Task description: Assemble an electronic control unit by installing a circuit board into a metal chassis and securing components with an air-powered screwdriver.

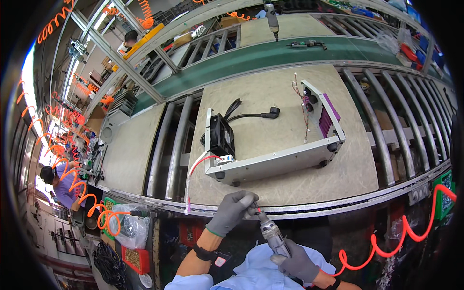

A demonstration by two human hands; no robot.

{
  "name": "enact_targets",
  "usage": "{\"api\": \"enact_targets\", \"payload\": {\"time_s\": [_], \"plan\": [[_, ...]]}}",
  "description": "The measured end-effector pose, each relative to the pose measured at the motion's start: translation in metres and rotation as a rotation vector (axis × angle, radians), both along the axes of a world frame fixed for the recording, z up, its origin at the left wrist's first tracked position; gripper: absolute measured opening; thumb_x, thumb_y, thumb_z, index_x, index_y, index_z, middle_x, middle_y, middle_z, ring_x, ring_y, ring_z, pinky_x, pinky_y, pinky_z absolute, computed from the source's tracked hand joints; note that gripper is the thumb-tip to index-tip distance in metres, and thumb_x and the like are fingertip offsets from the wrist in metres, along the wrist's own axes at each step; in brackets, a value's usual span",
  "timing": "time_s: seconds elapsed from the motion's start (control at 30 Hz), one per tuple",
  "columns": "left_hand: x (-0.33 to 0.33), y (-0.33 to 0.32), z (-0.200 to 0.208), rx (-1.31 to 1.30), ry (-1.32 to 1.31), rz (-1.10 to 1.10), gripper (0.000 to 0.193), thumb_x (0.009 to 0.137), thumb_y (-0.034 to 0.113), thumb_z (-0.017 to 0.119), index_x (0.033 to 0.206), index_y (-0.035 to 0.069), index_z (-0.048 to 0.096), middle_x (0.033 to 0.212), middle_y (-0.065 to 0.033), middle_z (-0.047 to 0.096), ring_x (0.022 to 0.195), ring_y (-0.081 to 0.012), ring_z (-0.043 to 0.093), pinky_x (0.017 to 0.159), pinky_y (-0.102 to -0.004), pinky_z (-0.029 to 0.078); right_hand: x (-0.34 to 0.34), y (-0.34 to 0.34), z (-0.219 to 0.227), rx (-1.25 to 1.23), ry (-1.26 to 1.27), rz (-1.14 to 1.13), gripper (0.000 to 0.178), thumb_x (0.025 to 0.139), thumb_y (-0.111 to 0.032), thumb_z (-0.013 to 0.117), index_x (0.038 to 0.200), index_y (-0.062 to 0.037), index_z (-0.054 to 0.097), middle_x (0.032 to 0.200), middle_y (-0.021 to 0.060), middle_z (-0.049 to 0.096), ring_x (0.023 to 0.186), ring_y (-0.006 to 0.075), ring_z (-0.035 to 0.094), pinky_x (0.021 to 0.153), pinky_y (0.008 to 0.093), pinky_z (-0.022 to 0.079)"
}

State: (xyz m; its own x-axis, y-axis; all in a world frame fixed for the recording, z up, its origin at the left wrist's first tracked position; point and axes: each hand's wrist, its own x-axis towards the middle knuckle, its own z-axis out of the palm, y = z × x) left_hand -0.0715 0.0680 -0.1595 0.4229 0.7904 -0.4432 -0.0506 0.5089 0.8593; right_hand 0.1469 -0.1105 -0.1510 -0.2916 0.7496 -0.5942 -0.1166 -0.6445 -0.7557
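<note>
My right hand (298,263), in a grey glove, is wrapped round a silver air screwdriver (273,236) that points up and to the left. Next to the driver's tip, my left hand (237,209), gloved too, has its fingers pinched together; what they hold is too small to make out. Beyond both hands a grey metal chassis (275,165) lies on a wooden board (285,193). A black fan (222,137) stands at its left end, with a black power plug (273,112) on a cord. At the right end are a purple panel (329,116) and thin wires (306,104).
Metal rollers (386,125) flank the board. A green conveyor belt (232,70) runs behind, with a hanging driver (271,21) above it. An orange coiled hose (386,251) curves at right. A red bin of screws (136,260) and a co-worker (65,183) are at left.
</note>
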Motion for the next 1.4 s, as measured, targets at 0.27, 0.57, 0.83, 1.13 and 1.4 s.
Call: {"api": "enact_targets", "payload": {"time_s": [0.27, 0.57, 0.83, 1.13, 1.4], "plan": [[-0.003, 0.009, -0.004, 0.023, 0.102, -0.033, 0.029, 0.103, 0.025, 0.064, 0.111, -0.002, 0.067, 0.086, -0.0055, 0.068, 0.072, -0.0106, 0.066, 0.064, -0.0234, 0.051, -0.005, 0.009, -0.006, 0.122, 0.085, -0.055, 0.044, 0.089, -0.027, 0.075, 0.121, -0.0038, 0.055, 0.081, 0.0051, 0.059, 0.055, 0.0112, 0.055, 0.049, 0.0280, 0.046], [0.005, 0.006, -0.006, 0.009, 0.096, 0.081, 0.031, 0.103, 0.026, 0.064, 0.114, -0.003, 0.068, 0.091, -0.0070, 0.069, 0.074, -0.0108, 0.065, 0.062, -0.0235, 0.053, -0.006, 0.011, -0.013, 0.194, -0.077, -0.088, 0.047, 0.089, -0.031, 0.077, 0.122, -0.0024, 0.059, 0.090, 0.0053, 0.062, 0.072, 0.0096, 0.058, 0.063, 0.0285, 0.048], [0.004, 0.017, 0.058, 0.258, 0.441, -0.042, 0.034, 0.100, 0.011, 0.062, 0.129, -0.006, 0.064, 0.101, -0.0105, 0.070, 0.076, -0.0121, 0.068, 0.067, -0.0264, 0.058, -0.022, 0.028, -0.024, 0.066, -0.041, -0.200, 0.041, 0.088, -0.027, 0.078, 0.117, -0.0034, 0.060, 0.083, 0.0054, 0.063, 0.059, 0.0091, 0.056, 0.051, 0.0280, 0.047], [0.029, 0.097, 0.156, 0.432, 0.549, -0.126, 0.020, 0.096, 0.009, 0.068, 0.113, -0.003, 0.066, 0.092, -0.0097, 0.072, 0.075, -0.0128, 0.071, 0.063, -0.0242, 0.059, -0.032, 0.045, -0.023, 0.022, -0.057, -0.198, 0.038, 0.091, -0.024, 0.073, 0.117, -0.0043, 0.056, 0.074, 0.0028, 0.057, 0.054, 0.0093, 0.056, 0.046, 0.0277, 0.047], [0.067, 0.171, 0.145, 0.270, 0.753, -0.429, 0.018, 0.096, 0.019, 0.070, 0.103, 0.003, 0.071, 0.087, -0.0046, 0.070, 0.070, -0.0092, 0.069, 0.055, -0.0224, 0.053, -0.038, 0.048, -0.018, -0.043, 0.025, -0.265, 0.037, 0.090, -0.027, 0.076, 0.111, -0.0045, 0.057, 0.074, 0.0022, 0.056, 0.052, 0.0086, 0.053, 0.044, 0.0276, 0.045]]}}
